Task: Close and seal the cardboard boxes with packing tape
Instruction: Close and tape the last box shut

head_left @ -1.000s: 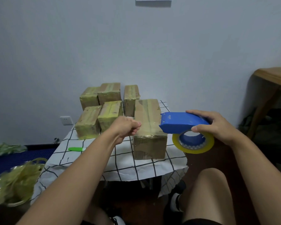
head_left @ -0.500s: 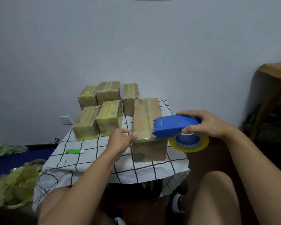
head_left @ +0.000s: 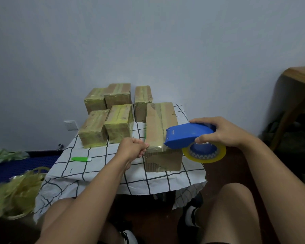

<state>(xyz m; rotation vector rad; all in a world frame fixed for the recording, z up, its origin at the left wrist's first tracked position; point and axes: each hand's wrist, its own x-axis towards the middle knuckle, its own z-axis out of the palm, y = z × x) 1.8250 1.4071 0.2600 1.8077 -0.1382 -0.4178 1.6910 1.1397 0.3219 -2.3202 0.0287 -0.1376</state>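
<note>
A long cardboard box [head_left: 159, 124] with tape strips along its top lies on the checked tablecloth [head_left: 102, 166]. My right hand [head_left: 225, 132] grips a blue tape dispenser [head_left: 187, 136] with a yellow tape roll [head_left: 217, 156]. The dispenser's front end sits at the box's near top edge. At the box's near left corner, my left hand [head_left: 132, 149] has its fingers curled and pinches the tape end. A short stretch of tape runs from there along the edge to the dispenser.
Several taped boxes [head_left: 119, 125] stand behind and to the left on the small table. A green cutter [head_left: 81, 159] lies near the left edge. A bin of crumpled tape [head_left: 16, 194] sits on the floor at left, a wooden table [head_left: 303, 76] at right.
Both hands came down from above the box to its near top edge. The dispenser dropped and moved left onto the box, and my left hand settled at the near left corner.
</note>
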